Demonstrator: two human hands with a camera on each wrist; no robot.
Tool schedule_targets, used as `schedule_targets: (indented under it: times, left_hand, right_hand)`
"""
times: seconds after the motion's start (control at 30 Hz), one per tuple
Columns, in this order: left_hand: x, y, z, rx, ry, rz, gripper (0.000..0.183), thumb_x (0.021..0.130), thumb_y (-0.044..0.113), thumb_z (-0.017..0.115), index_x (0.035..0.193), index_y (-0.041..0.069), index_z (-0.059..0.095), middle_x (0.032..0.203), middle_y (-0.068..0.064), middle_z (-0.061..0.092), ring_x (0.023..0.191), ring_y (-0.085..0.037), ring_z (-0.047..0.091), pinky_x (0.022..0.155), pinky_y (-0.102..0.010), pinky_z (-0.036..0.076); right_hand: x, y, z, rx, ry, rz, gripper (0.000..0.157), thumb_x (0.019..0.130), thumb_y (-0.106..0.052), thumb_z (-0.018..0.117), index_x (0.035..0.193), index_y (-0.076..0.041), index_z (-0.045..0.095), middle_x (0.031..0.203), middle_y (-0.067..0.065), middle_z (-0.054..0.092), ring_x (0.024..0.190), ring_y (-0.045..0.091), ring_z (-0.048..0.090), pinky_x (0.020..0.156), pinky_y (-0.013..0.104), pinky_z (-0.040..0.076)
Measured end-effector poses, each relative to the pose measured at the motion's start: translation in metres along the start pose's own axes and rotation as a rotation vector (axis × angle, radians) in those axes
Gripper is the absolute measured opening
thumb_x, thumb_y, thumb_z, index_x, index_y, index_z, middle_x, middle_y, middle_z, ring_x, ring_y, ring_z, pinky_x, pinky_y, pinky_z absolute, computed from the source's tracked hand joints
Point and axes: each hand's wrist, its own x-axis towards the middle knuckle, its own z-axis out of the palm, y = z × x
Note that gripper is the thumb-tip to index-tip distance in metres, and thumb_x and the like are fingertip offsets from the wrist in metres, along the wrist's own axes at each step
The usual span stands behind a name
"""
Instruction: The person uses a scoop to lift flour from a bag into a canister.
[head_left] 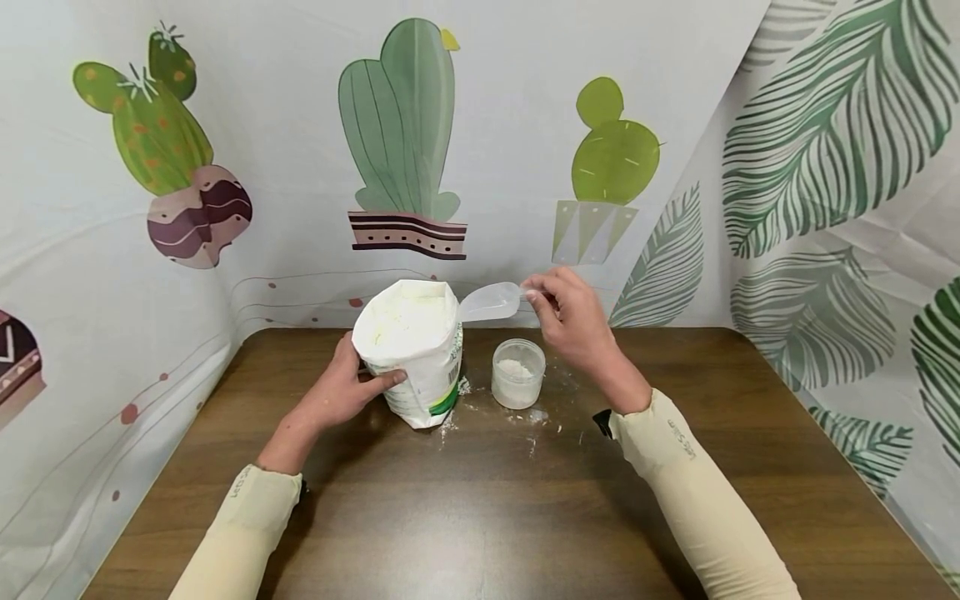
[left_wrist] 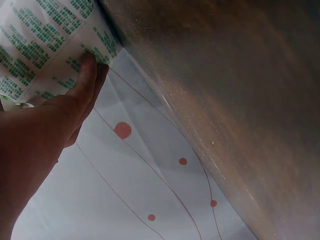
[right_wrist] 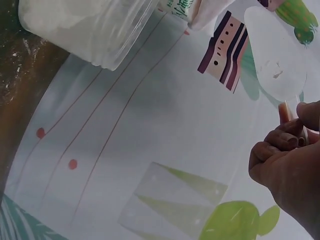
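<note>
An open white paper bag of white powder (head_left: 408, 354), printed in green, stands tilted on the table. My left hand (head_left: 345, 387) grips its lower left side, thumb across the front; green print shows by the fingers in the left wrist view. A translucent plastic scoop (head_left: 491, 302) is raised at the bag's right rim, its handle pinched by my right hand (head_left: 573, 321). In the right wrist view, the scoop's bowl (right_wrist: 275, 55) shows only a small white trace. Below the scoop, a clear plastic jar (head_left: 517, 375) sits upright with white powder inside.
Powder is spilled on the brown wooden table (head_left: 465, 517) around the bag and jar. Behind the table's far edge hangs a white cloth (head_left: 510, 100) printed with cacti and leaves. It comes close behind the bag and scoop.
</note>
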Motion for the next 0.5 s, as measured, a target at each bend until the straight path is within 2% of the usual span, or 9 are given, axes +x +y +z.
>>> schedule_targets:
  times: [0.13,0.37,0.5]
  left_hand:
    - [0.001,-0.001,0.0,-0.019,0.0,0.01,0.086,0.092,0.008,0.083,0.159,-0.003,0.03,0.15,-0.029,0.037,0.14,-0.043,0.032,0.117,-0.065,0.028]
    - [0.008,-0.041,0.002,0.006,-0.004,-0.011,0.092,0.093,0.026,0.086,0.163,0.011,0.028,0.155,-0.017,0.035,0.143,-0.032,0.031,0.118,-0.059,0.031]
    - [0.007,-0.042,0.002,0.03,-0.01,-0.03,0.093,0.093,0.028,0.085,0.164,0.01,0.027,0.156,-0.018,0.034,0.144,-0.033,0.029,0.119,-0.06,0.029]
  right_hand:
    - [0.005,-0.004,0.005,-0.007,-0.031,-0.017,0.012,0.101,0.001,0.069,0.109,0.005,0.077,0.091,0.011,0.063,0.079,0.019,0.052,0.072,0.028,0.043]
    - [0.013,-0.011,0.013,-0.03,-0.086,-0.029,0.012,0.104,-0.004,0.067,0.109,0.002,0.077,0.088,0.009,0.058,0.079,0.02,0.049,0.072,0.034,0.042]
    - [0.018,-0.014,0.016,-0.046,-0.111,-0.039,0.012,0.104,-0.004,0.067,0.108,0.002,0.076,0.09,0.009,0.059,0.08,0.021,0.05,0.072,0.035,0.044]
